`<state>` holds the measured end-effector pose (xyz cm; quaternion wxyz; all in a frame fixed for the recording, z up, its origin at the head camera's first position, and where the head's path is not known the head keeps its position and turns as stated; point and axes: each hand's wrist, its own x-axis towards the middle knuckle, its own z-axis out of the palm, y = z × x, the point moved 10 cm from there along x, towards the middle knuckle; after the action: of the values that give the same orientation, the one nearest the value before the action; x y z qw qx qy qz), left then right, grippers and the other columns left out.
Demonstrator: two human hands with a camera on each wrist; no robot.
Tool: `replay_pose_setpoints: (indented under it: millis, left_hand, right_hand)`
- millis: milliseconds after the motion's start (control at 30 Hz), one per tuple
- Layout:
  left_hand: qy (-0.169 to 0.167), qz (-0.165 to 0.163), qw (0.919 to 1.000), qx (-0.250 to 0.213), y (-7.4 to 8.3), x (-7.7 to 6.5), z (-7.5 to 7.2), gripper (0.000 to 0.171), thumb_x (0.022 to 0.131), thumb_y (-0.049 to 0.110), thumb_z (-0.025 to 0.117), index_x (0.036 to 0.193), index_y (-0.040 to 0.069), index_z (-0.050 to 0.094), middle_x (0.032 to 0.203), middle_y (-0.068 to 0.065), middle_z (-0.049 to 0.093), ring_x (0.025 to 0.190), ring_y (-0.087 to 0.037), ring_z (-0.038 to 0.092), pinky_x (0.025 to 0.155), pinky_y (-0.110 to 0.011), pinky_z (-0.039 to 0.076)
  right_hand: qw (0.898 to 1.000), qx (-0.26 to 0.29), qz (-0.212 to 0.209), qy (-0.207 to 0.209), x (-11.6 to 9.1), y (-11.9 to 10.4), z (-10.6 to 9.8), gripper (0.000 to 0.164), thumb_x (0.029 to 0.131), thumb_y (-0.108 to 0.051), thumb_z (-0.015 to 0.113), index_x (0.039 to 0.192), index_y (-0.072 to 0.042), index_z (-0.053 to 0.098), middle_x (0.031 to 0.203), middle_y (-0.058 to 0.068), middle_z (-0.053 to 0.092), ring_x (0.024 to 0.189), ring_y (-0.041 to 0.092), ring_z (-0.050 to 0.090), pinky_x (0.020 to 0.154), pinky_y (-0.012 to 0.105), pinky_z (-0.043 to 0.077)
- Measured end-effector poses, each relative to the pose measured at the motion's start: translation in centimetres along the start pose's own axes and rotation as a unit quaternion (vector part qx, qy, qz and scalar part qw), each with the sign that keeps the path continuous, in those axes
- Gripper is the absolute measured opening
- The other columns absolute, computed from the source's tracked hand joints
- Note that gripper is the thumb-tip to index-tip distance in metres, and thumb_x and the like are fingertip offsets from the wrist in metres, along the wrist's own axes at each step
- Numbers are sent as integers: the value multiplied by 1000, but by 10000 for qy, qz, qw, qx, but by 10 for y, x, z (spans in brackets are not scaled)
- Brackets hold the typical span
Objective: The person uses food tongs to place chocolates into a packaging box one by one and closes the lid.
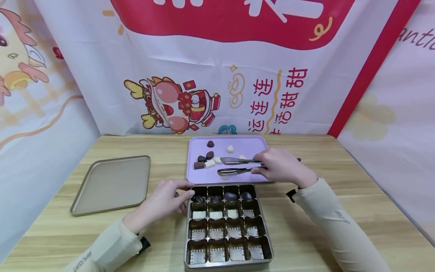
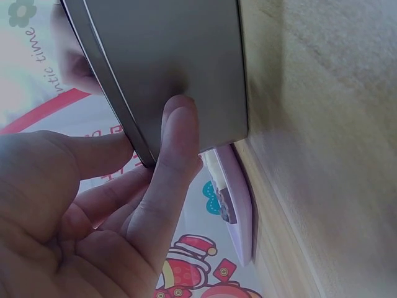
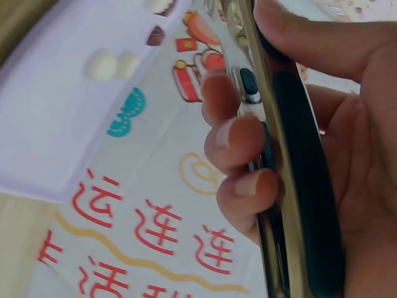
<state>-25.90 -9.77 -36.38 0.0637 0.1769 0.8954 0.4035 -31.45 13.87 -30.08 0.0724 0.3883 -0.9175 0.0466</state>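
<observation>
My left hand (image 1: 166,200) holds the back left corner of a metal chocolate box (image 1: 186,241); in the left wrist view its thumb touches the rim and a finger lies against the side wall (image 2: 205,56). Dark chocolates (image 1: 230,196) fill the box's back row, and white chocolates (image 1: 215,215) lie in three compartments of the second row. My right hand (image 1: 282,166) grips metal tongs (image 1: 238,161) with dark handle inlays (image 3: 310,186). The tongs' ends are spread over the lilac tray (image 1: 249,141), near a white chocolate (image 1: 218,160); another pale piece is partly hidden beneath the lower end.
A bare gold-coloured metal tray (image 1: 115,185) lies at the left of the wooden table (image 1: 306,226). Other dark (image 1: 210,144) and white chocolates (image 1: 230,149) are scattered on the lilac tray, behind the box. A printed cloth (image 1: 204,49) hangs behind the table.
</observation>
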Motion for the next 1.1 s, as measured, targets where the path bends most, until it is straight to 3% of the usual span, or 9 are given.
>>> replay_pose_setpoints:
  millis: [200,500,867,1100]
  left_hand:
    - [7,-5,10000,-1,-1,0,1,35,96,19,66,127,2,64,105,-16,70,53,-12,63,50,-26,55]
    - [32,-42,10000,-10,-5,-2,2,34,96,18,66,126,4,64,115,-19,67,53,-13,63,49,-27,55]
    - [16,-36,10000,-88,-4,-2,1,33,96,18,66,126,4,64,111,-18,69,54,-14,64,50,-29,56]
    - [-14,-65,9997,-215,-3,-2,1,33,96,18,66,125,4,65,114,-19,67,55,-15,65,51,-30,57]
  right_hand:
    - [9993,254,104,-247,3,7,15,22,85,-31,79,75,-19,63,64,-13,52,53,7,45,49,30,42]
    - [9975,512,-71,-472,6,9,27,23,88,-27,76,72,-20,61,66,-12,55,55,7,47,51,30,43]
    - [9958,763,-140,-487,2,11,21,15,90,-24,73,78,-19,66,70,-12,57,56,4,48,53,28,45]
    - [9942,929,-152,-522,-3,18,12,19,93,-22,71,76,-20,62,61,-12,47,51,2,41,52,27,41]
